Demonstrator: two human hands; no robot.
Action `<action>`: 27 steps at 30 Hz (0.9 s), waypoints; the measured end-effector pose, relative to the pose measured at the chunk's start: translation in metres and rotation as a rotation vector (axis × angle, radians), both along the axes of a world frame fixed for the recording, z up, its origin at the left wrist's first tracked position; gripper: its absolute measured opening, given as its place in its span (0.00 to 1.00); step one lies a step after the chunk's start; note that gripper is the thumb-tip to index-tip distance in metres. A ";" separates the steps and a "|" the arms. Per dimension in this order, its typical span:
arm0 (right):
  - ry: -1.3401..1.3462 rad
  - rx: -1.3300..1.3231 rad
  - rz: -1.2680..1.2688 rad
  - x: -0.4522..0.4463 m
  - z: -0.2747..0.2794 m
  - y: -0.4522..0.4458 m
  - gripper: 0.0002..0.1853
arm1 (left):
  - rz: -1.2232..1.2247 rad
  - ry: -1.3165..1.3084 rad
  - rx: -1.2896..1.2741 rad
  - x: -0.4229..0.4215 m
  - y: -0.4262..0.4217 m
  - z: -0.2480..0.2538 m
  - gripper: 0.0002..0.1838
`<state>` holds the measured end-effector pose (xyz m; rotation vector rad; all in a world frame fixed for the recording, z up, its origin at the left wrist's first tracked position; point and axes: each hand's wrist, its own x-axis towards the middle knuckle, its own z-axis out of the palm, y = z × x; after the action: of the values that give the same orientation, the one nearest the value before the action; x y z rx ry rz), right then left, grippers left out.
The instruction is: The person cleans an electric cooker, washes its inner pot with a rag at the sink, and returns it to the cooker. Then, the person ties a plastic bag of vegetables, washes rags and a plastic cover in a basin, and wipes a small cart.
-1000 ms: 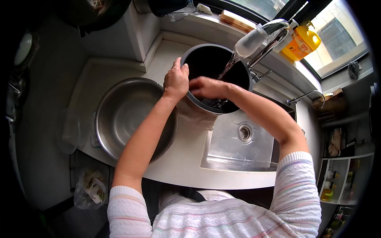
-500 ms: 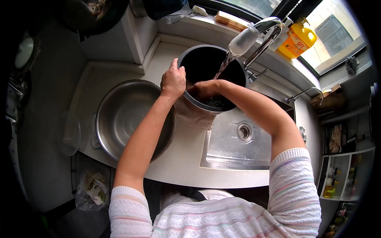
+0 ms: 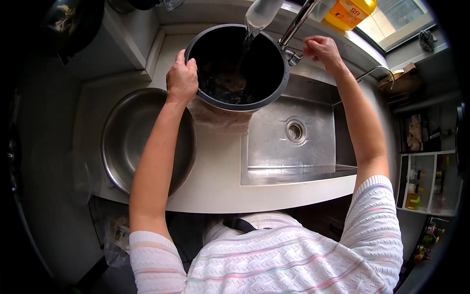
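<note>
- At the far side of the counter (image 3: 218, 171), by the window: a black-lined pot (image 3: 274, 63), set between a wide steel basin (image 3: 132, 137) on the left and the faucet (image 3: 299, 23) on the right. It overlaps the sink's far left corner in my view.
- Left hand (image 3: 182, 81) grips the pot's left side at the rim; its forearm crosses above the basin.
- Right hand (image 3: 323, 50) is right of the faucet, at the lever (image 3: 294, 58). Fingers bent inward; whether they are closed on the lever or just beside it, I cannot tell.
- Water stream (image 3: 248, 41) falls from a translucent spout sleeve (image 3: 263, 14) into the pot. Some water lies at the bottom, with a brownish patch too dim to name.
- Steel sink (image 3: 267, 142), nearer and right of the pot; round drain (image 3: 295, 131) uncovered.
- Far right, on the sill: yellow bottle, orange label (image 3: 348, 13). Dark scrubber (image 3: 427, 40) farther right.
- Slim second tap (image 3: 384, 68) beyond the right forearm.
</note>
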<state>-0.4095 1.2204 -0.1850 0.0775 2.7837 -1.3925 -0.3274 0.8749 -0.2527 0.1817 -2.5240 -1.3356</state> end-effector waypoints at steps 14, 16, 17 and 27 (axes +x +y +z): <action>-0.037 0.519 0.209 -0.049 -0.032 0.022 0.13 | 0.015 0.072 -0.030 -0.004 -0.002 -0.009 0.21; -0.248 0.304 0.212 0.000 0.024 -0.026 0.11 | 0.021 0.058 -0.021 -0.004 -0.001 -0.007 0.21; -0.276 0.239 0.370 0.012 0.033 -0.049 0.11 | 0.016 0.052 -0.007 -0.003 -0.001 -0.006 0.21; -0.270 0.958 1.276 0.021 -0.089 -0.207 0.19 | 0.038 0.029 0.001 -0.001 0.001 -0.004 0.21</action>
<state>-0.3882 1.0133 -0.2744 -1.1147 2.1143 0.2193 -0.3279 0.8763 -0.2568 0.2082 -2.4833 -1.3163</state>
